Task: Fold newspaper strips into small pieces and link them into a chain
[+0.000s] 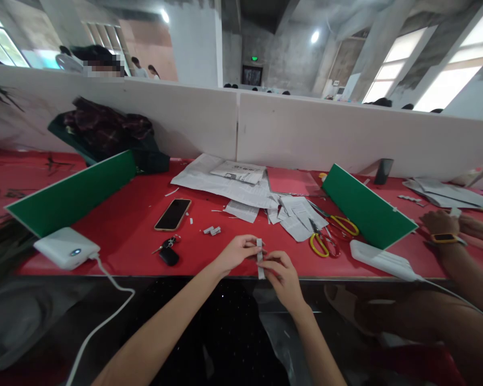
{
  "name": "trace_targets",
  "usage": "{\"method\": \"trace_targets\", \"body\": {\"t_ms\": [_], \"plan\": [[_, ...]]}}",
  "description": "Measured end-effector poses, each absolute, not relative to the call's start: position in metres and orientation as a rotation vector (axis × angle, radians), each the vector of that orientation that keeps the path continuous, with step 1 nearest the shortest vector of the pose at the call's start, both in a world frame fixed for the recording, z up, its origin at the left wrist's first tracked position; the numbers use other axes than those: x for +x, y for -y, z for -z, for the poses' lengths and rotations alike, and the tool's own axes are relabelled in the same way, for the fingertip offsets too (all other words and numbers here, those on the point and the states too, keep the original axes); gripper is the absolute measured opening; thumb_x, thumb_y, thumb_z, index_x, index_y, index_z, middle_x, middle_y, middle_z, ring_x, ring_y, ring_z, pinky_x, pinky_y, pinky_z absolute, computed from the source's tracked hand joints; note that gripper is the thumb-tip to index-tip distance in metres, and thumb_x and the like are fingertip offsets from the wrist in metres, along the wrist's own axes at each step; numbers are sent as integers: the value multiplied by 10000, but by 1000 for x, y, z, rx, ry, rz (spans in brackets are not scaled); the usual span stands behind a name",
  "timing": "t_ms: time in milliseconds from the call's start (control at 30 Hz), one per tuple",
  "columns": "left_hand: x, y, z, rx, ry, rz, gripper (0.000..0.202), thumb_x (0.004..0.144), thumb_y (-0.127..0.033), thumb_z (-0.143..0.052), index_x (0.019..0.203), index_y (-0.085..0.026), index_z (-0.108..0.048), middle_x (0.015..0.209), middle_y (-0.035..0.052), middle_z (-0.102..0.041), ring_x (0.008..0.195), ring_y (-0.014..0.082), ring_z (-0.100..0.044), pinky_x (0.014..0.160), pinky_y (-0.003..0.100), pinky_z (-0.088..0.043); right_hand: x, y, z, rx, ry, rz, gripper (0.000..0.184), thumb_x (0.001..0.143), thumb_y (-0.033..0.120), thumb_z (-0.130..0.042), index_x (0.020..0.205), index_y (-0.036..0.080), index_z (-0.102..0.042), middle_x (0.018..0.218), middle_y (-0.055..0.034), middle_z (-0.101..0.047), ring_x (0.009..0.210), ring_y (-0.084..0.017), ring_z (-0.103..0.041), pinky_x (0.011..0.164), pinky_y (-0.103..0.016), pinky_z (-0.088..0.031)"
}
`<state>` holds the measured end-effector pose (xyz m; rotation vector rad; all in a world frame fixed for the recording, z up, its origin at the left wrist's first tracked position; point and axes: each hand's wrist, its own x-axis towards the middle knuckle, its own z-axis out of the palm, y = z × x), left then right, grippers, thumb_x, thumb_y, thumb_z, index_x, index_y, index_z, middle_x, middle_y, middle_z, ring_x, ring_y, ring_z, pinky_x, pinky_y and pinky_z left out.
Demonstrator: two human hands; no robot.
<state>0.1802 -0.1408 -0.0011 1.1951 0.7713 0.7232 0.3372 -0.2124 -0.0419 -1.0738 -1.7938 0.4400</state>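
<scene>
Between my two hands, at the front edge of the red table (124, 262), is a narrow strip of printed paper (260, 272). My left hand (240, 251) pinches its upper part from the left. From the right, the fingers of my right hand (280, 273) close on its middle. Small folded paper pieces (212, 230) lie to the left of my hands. Cut sheets of printed paper (300, 214) are heaped beyond my right hand. Beside them rest scissors with yellow and red handles (320, 245) and a second pair with yellow handles (346, 225).
A phone (173, 214) and keys (169, 251) lie to the left. Green dividers (80, 190) (366, 209) stand at both sides, with a white power bank (66, 247) and a white power strip (382, 261) nearby. Newspaper (221, 185) lies behind. At far right is another person's hand (437, 221).
</scene>
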Motion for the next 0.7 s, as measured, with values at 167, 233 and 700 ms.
{"method": "trace_targets", "body": {"t_ms": [167,233,700], "plan": [[177,142,-6,1240,-759,-724,224,664,-258,-688,823,-122,-608,749,50,-676,721,156,-630,738,302,-475,345,212,32,-1179,1902,-375,96,823,230,-539,877,221,-618,966,-70,-516,923,-193,-517,811,-335,-442],[178,143,-7,1280,-757,-718,200,670,-246,-681,810,-122,-610,738,46,-670,704,149,-626,738,303,-474,349,210,29,-1225,1884,-389,96,843,236,-505,834,205,-596,948,-70,-530,892,-184,-529,800,-325,-440],[186,151,-1,1449,-794,-791,149,666,-179,-670,789,-135,-600,794,50,-667,797,162,-622,744,273,-458,353,201,24,-1267,1658,-529,107,794,273,-580,873,202,-585,829,-40,-617,750,-166,-583,691,-280,-470]]}}
